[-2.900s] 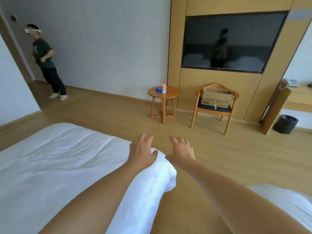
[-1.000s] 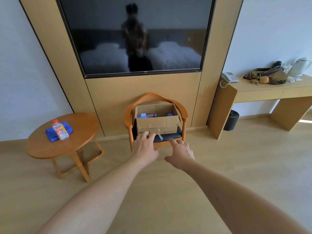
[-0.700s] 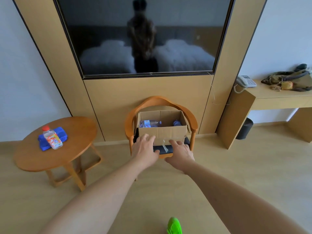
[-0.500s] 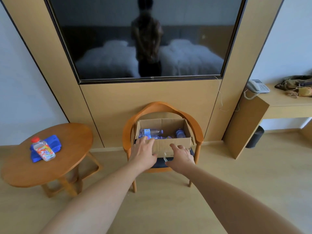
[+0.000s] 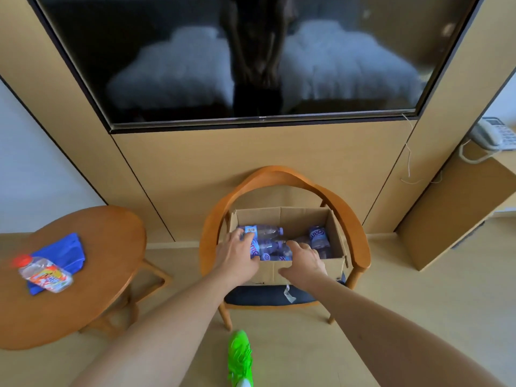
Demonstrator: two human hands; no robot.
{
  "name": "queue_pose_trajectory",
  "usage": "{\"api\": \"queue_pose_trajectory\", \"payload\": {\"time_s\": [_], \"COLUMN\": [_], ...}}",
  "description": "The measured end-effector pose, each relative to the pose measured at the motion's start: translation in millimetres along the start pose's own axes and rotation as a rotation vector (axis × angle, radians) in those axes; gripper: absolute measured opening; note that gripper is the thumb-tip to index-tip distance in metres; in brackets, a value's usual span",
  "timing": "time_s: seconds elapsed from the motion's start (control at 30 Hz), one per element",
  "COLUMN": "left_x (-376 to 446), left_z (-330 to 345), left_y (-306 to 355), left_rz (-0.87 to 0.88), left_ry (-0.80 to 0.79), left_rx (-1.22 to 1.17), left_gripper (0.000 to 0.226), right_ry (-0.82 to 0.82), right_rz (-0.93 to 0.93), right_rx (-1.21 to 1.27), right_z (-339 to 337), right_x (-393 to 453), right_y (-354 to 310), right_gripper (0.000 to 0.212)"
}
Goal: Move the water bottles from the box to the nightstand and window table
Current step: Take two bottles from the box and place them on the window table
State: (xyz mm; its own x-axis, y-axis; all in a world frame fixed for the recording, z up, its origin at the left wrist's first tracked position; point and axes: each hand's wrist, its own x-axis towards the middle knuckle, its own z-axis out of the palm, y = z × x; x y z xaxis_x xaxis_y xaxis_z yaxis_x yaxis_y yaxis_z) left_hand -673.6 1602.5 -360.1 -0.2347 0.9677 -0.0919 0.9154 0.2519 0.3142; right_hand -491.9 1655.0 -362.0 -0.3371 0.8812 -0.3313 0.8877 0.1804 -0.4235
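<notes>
Both hands, left hand (image 5: 237,256) and right hand (image 5: 304,261), hover spread and empty over the box (image 5: 307,268), so I'd wrap each around one water bottle (image 5: 264,231) mid-body, then lift straight up.

Two hands, left (image 5: 237,261) and right (image 5: 304,263), one cardboard box (image 5: 307,270) holding several purple-labelled water bottles (image 5: 265,233), count unclear, one chair (image 5: 279,177), one round table (image 5: 92,275), one orange-capped bottle (image 5: 46,273), one blue cloth (image 5: 65,251), one telephone (image 5: 492,134), one green shoe (image 5: 240,356).
</notes>
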Motion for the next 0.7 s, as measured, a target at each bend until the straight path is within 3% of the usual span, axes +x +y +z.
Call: {"api": "queue_pose_trajectory", "payload": {"time_s": [0.37,0.7], "left_x": [139.4,200.1], "left_z": [31.5,75.3], "left_y": [-60.4,-83.9], "left_rz": [0.087,0.067], "left_ry": [-0.173,-0.327], "left_rx": [-0.06,-0.055], "left_gripper": [0.061,0.062], "right_ry": [-0.062,-0.21], "right_rz": [0.227,0.303], "right_rx": [0.036,0.033], "right_z": [23.2,41.8], "right_x": [124.6,194.1], "right_y": [-21.0,-9.3], "right_gripper": [0.073,0.067]}}
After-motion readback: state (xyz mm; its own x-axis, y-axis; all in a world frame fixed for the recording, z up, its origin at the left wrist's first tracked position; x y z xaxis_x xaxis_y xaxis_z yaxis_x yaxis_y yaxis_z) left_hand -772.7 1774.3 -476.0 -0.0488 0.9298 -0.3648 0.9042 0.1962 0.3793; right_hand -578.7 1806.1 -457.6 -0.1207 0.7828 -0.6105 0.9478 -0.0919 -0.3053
